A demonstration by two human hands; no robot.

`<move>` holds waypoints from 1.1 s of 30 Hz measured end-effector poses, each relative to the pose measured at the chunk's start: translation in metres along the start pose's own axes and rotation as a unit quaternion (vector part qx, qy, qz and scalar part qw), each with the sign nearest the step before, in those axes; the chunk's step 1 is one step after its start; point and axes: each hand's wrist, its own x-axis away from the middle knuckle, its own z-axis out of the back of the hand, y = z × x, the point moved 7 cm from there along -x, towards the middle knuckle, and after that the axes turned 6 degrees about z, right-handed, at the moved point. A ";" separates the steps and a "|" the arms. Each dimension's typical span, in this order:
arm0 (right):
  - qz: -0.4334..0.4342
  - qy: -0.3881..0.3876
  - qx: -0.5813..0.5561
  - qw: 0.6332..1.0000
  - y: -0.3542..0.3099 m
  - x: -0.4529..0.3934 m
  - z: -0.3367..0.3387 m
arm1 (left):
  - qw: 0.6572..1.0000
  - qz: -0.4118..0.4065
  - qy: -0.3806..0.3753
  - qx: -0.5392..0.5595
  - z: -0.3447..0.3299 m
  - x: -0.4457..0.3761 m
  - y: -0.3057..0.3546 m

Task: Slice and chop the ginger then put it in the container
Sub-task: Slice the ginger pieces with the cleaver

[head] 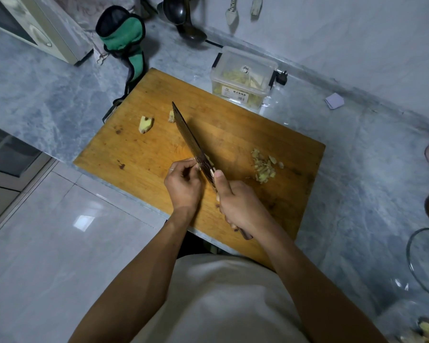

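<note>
The left hand [183, 184] has its fingers curled down on a small piece of ginger [207, 160] at the near middle of the board [245, 125], pinning it against the flat of the blade; most of the piece is hidden by fingers and steel. The right hand [240, 204] is wrapped round the handle of the knife [191, 137], thumb up near the blade's heel, the blade running away toward the far left with its heel beside the left fingertips.

Further left on the board, two uncut chunks wait: a larger chunk [146, 124] and a smaller nub [171, 117] just beside the blade tip. Right of the knife, well apart from both hands, lies a pile of slices [264, 168]. Beyond the board's far edge stands the container [243, 78], clear plastic, already holding a good deal of cut ginger.

The step in hand looks like slicing. The next stroke calls for the left fingertips to stay tucked back and creep away from the edge as the piece shortens, since they sit right at the blade. The two chunks remain to be cut, and the pile has yet to go into the container.
</note>
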 end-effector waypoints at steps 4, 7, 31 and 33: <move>0.002 0.002 0.010 1.000 -0.001 0.000 -0.001 | 1.000 -0.003 0.006 -0.003 0.000 0.000 0.000; 0.004 0.000 0.026 1.000 -0.002 0.002 -0.002 | 1.000 0.001 0.006 -0.002 0.001 0.000 0.000; 0.069 0.016 0.113 0.991 -0.010 -0.010 -0.011 | 1.000 0.012 -0.001 -0.018 0.001 -0.001 -0.003; 0.068 0.010 0.116 0.991 -0.007 -0.006 -0.012 | 1.000 0.015 0.001 -0.019 0.001 0.000 -0.002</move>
